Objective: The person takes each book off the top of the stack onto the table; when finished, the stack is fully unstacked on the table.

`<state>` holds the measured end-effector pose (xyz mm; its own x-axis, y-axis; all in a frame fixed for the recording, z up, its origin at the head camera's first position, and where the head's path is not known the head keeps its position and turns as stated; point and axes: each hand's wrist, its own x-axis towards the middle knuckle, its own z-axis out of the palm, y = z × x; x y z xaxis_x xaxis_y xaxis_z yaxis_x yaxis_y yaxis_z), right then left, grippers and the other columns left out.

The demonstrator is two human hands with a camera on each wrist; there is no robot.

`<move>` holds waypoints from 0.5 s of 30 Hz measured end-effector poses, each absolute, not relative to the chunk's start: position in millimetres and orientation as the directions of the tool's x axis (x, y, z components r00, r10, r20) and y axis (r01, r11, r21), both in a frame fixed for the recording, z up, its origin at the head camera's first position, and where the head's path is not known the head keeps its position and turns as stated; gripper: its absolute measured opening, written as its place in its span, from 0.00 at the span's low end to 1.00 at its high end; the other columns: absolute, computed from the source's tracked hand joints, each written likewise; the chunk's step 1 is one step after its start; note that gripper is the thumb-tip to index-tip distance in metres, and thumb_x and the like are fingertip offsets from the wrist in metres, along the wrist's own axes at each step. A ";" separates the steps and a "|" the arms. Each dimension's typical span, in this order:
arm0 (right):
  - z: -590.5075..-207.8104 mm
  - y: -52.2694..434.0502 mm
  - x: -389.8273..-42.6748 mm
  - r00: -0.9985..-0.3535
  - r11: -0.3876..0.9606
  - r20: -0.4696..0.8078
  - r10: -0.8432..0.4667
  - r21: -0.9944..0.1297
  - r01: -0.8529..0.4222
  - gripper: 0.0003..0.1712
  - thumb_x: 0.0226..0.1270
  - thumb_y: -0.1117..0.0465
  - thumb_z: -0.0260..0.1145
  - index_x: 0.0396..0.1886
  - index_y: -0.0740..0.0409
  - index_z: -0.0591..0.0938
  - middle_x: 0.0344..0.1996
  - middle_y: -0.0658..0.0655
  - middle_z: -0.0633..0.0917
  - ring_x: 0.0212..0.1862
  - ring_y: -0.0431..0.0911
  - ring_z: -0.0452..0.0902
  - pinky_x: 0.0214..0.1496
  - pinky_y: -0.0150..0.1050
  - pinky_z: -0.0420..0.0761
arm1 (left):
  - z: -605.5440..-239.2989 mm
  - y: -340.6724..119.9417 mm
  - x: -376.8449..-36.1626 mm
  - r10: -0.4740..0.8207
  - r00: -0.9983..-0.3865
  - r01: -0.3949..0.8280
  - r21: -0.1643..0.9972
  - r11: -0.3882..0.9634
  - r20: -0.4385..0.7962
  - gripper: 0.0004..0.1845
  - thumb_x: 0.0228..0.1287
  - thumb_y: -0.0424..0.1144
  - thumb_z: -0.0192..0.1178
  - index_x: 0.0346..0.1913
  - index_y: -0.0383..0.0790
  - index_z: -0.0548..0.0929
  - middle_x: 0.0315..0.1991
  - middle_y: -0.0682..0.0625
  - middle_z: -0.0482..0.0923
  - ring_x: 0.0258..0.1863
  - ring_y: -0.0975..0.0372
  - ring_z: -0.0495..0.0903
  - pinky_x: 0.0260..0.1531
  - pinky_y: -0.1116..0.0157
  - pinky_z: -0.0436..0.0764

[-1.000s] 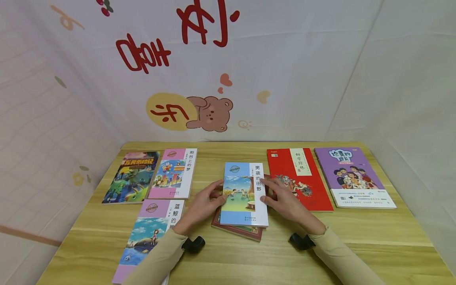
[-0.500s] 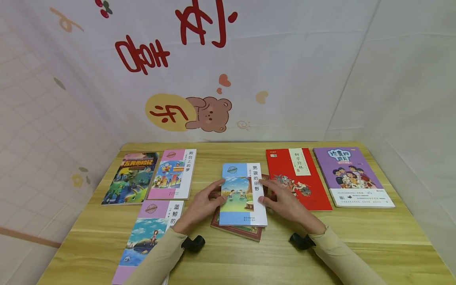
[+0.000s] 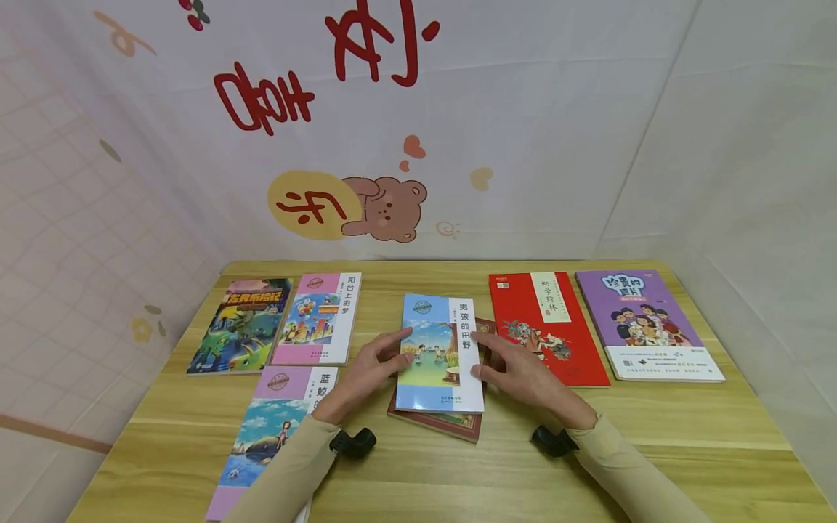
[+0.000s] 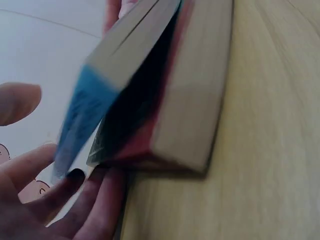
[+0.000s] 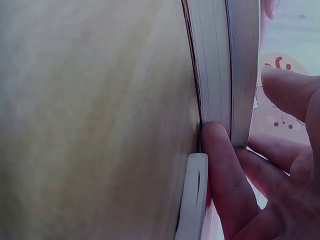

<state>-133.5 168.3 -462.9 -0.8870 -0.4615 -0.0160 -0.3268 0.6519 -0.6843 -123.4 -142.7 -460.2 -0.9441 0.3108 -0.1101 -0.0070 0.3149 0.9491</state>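
Observation:
A blue-and-white paperback book [image 3: 431,363] lies over a thicker red-brown book [image 3: 434,425] in the middle of the table. My left hand [image 3: 369,370] holds its left side, thumb at the cover and fingers at the spine. In the left wrist view, the paperback's blue spine [image 4: 87,105] is tilted up off the lower book [image 4: 192,90], leaving a dark wedge between them. My right hand [image 3: 519,370] holds the right side. In the right wrist view, the paperback [image 5: 245,70] lies close against the lower book [image 5: 212,65], whose edge a finger touches.
Left on the wooden table [image 3: 458,487] lie a dinosaur comic [image 3: 242,327], a pink-and-white book [image 3: 314,319] and a purple-topped book [image 3: 268,436]. A red book [image 3: 530,312] touches or nearly touches the stack's right side. A purple book [image 3: 644,312] lies farther right. Cloth walls stand around.
The blue-and-white book has shifted slightly left and away from me over the lower book, with both hands following it. The other books stay where they were.

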 end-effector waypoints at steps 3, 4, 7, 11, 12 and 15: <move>-461.7 168.4 -133.5 -0.885 0.668 -0.034 -0.463 -0.670 -0.324 0.39 0.71 0.49 0.72 0.77 0.53 0.71 0.52 0.54 0.81 0.46 0.46 0.72 0.38 0.38 0.74 | -458.3 -141.2 -124.4 0.294 -0.952 -0.006 0.962 0.273 -0.089 0.30 0.74 0.46 0.63 0.76 0.51 0.72 0.75 0.47 0.67 0.70 0.48 0.70 0.68 0.44 0.69; -461.5 168.5 -133.6 -0.885 0.671 -0.039 -0.464 -0.668 -0.322 0.38 0.71 0.49 0.71 0.77 0.53 0.71 0.49 0.53 0.80 0.45 0.46 0.72 0.37 0.38 0.74 | -457.3 -140.1 -124.6 0.285 -0.955 0.001 0.963 0.268 -0.079 0.30 0.74 0.46 0.64 0.76 0.51 0.73 0.75 0.48 0.65 0.70 0.47 0.69 0.68 0.44 0.69; -460.7 168.3 -133.8 -0.885 0.677 -0.048 -0.463 -0.664 -0.318 0.38 0.71 0.49 0.71 0.77 0.52 0.71 0.45 0.52 0.80 0.42 0.45 0.72 0.35 0.37 0.73 | -453.7 -135.0 -125.4 0.281 -0.958 0.013 0.970 0.241 -0.057 0.29 0.74 0.45 0.64 0.75 0.54 0.74 0.76 0.50 0.63 0.69 0.47 0.70 0.66 0.45 0.71; -460.0 168.3 -133.7 -0.885 0.685 -0.052 -0.463 -0.654 -0.321 0.38 0.71 0.49 0.71 0.77 0.53 0.71 0.46 0.53 0.80 0.42 0.45 0.72 0.35 0.37 0.73 | -450.5 -124.8 -127.5 0.319 -0.947 0.035 0.976 0.216 -0.037 0.29 0.75 0.44 0.63 0.76 0.57 0.73 0.78 0.50 0.61 0.70 0.49 0.67 0.65 0.47 0.69; -459.8 168.4 -133.6 -0.884 0.688 -0.053 -0.464 -0.651 -0.321 0.39 0.71 0.49 0.71 0.77 0.53 0.71 0.48 0.53 0.80 0.43 0.45 0.72 0.35 0.37 0.73 | -450.8 -122.4 -128.2 0.328 -0.944 0.045 0.975 0.218 -0.029 0.30 0.75 0.43 0.63 0.77 0.56 0.72 0.77 0.49 0.61 0.67 0.49 0.68 0.62 0.48 0.69; -459.3 168.5 -133.3 -0.884 0.693 -0.061 -0.464 -0.646 -0.319 0.40 0.71 0.49 0.71 0.78 0.53 0.70 0.50 0.54 0.80 0.44 0.45 0.73 0.36 0.36 0.74 | -451.3 -118.0 -129.1 0.324 -0.946 0.083 0.963 0.255 -0.004 0.32 0.74 0.39 0.63 0.78 0.54 0.70 0.77 0.46 0.62 0.57 0.53 0.70 0.53 0.56 0.69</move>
<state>-133.3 168.5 -459.3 -0.8836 -0.4642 -0.0615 -0.3191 0.6930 -0.6464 -129.1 -118.0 -451.3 -0.9460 0.3242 -0.0041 0.0832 0.2551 0.9633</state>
